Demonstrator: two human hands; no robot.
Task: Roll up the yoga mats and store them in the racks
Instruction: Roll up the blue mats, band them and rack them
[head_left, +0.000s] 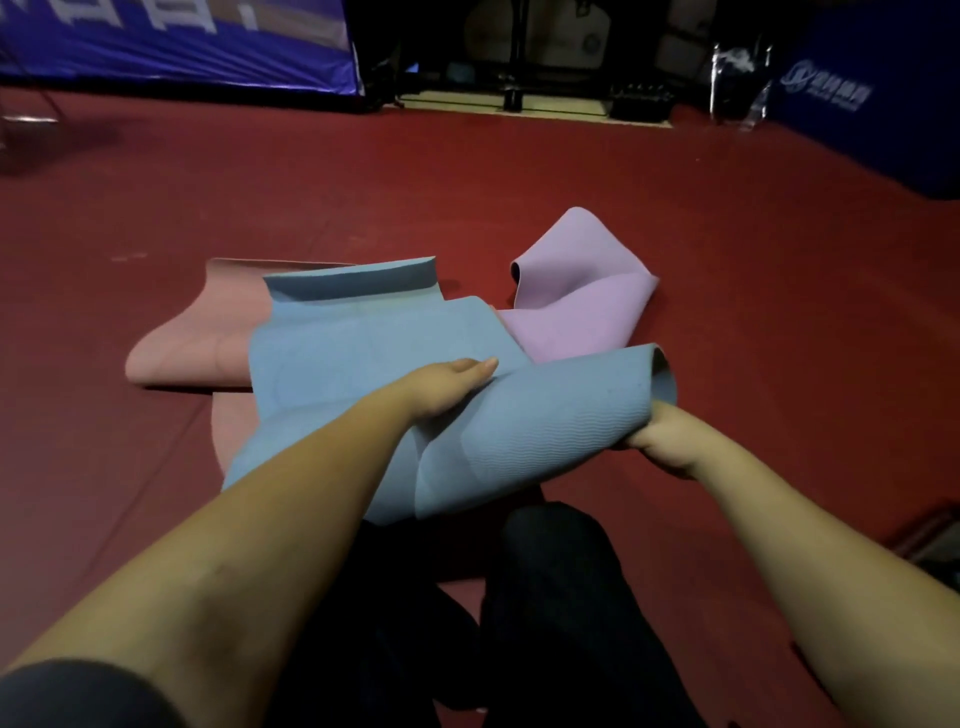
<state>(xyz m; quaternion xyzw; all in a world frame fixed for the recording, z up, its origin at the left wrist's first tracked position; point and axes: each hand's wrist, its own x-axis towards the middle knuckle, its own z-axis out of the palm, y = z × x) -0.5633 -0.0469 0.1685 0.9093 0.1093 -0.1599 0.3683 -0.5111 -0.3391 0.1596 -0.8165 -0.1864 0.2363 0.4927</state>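
Red floor; both hands grip blue mat.

A gym or sports hall, judging by the surroundings. Wide red sports flooring spreading out on every side of the grip, seams visible in it. 3 thin exercise mats lying loose and crumpled on it: a blue mat in the grip itself, a pink mat just beyond and to the left of it, a purple mat just beyond and to the right. Far past the grip, a blue printed banner along the left edge of the floor, a blue logo-marked panel at the far right, and between them dark metal stands with equipment too dim to identify.
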